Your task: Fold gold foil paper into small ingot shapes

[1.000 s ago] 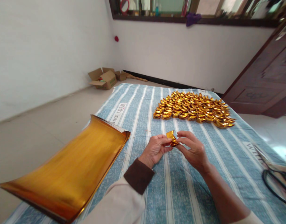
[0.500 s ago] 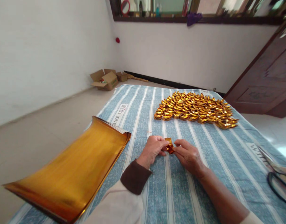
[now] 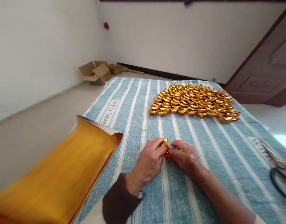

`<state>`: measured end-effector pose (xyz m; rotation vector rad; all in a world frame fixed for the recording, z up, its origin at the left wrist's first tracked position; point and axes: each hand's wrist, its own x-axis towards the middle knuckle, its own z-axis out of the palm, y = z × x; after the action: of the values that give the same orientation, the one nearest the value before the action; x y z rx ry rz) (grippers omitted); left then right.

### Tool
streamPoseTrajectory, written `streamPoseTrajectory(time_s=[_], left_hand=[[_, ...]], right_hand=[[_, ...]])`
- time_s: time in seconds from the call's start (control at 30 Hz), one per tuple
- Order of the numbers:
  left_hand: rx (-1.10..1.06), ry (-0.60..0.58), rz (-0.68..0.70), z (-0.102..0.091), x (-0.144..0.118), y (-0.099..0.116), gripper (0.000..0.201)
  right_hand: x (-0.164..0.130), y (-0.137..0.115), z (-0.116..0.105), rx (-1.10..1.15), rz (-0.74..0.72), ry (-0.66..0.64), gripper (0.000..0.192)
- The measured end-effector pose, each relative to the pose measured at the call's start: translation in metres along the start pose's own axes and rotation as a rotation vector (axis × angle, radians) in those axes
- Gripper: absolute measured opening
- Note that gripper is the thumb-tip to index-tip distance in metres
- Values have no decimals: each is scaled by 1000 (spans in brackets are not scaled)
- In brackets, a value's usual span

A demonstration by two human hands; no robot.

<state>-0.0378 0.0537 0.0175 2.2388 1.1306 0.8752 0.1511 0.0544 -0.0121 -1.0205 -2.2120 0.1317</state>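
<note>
A small piece of folded gold foil paper (image 3: pixel 165 143) is between my two hands, just above or on the striped cloth. My left hand (image 3: pixel 151 157) grips it from the left, thumb and fingers closed on it. My right hand (image 3: pixel 187 158) pinches its lower right side with thumb and forefinger. The fingers hide part of the paper. Beyond my hands, many folded gold paper ingots (image 3: pixel 192 101) stand in close rows. To the left lies a stack of gold foil sheets (image 3: pixel 63 168), its far edge curling up.
Blue and white striped cloth (image 3: pixel 133 124) covers the table. Black-handled scissors (image 3: pixel 279 174) lie at the right edge. On the floor past the far left corner are open cardboard boxes (image 3: pixel 98 73). A brown door (image 3: pixel 262 71) stands at the right.
The view has tipped downward and shifted a little. My left hand has turned further over the gold paper and covers more of it. My right hand keeps its pinch.
</note>
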Motion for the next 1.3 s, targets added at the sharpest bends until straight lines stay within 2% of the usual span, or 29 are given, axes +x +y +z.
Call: streamPoseTrajectory(time_s=[0.27, 0.5, 0.63, 0.93, 1.13, 1.3], left_hand=[[94, -8, 63, 4, -3, -3, 20], [151, -36, 78, 5, -3, -3, 20], [164, -31, 73, 7, -3, -3, 21], [161, 115, 83, 14, 1, -5, 13], [155, 211, -19, 17, -1, -8, 9], [61, 295, -200, 10, 1, -2, 14]], right_hand=[[1, 0, -2, 17, 14, -24, 16], [-2, 2, 0, -13, 6, -39, 17], [1, 0, 0, 5, 50, -73, 19], [10, -4, 0, 47, 183, -185, 22], [15, -8, 1, 129, 231, -149, 25], [16, -9, 4, 203, 326, -97, 15]])
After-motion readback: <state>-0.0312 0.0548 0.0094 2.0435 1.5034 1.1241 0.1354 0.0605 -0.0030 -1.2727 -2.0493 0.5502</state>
